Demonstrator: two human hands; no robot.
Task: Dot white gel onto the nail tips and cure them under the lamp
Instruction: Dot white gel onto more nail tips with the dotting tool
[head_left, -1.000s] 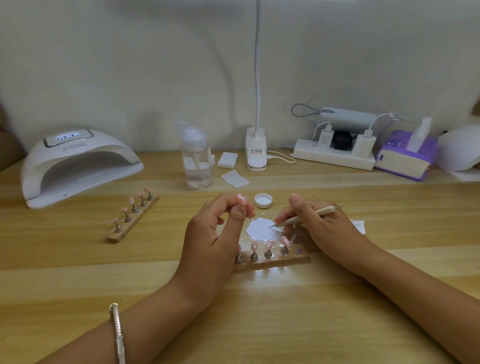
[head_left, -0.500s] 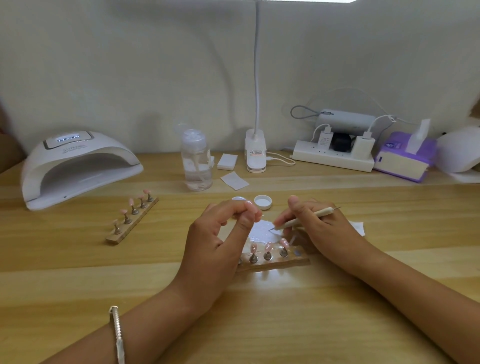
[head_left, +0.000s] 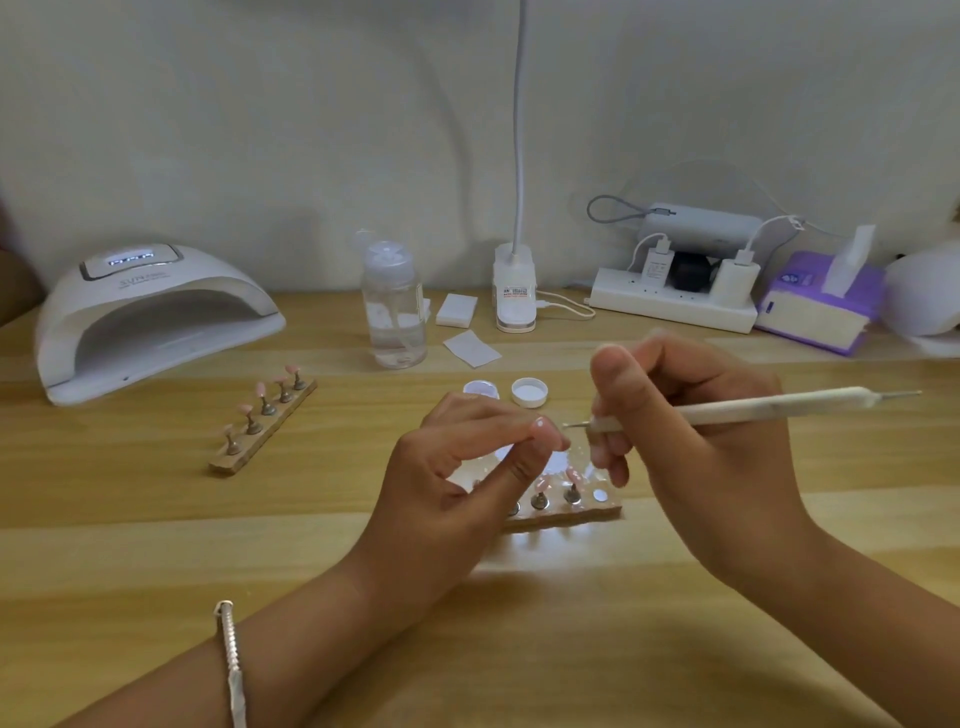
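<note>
Home nail desk (head_left: 156, 545): lamp (head_left: 156, 317) well left of the left hand (head_left: 457, 478), power strip (head_left: 675, 306) and tissues (head_left: 815, 306) beyond the right hand (head_left: 701, 441).

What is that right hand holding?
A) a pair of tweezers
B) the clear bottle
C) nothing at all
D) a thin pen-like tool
D: the right hand grips a thin white dotting pen, its metal point aimed at the nail tip pinched in the left hand.
</note>
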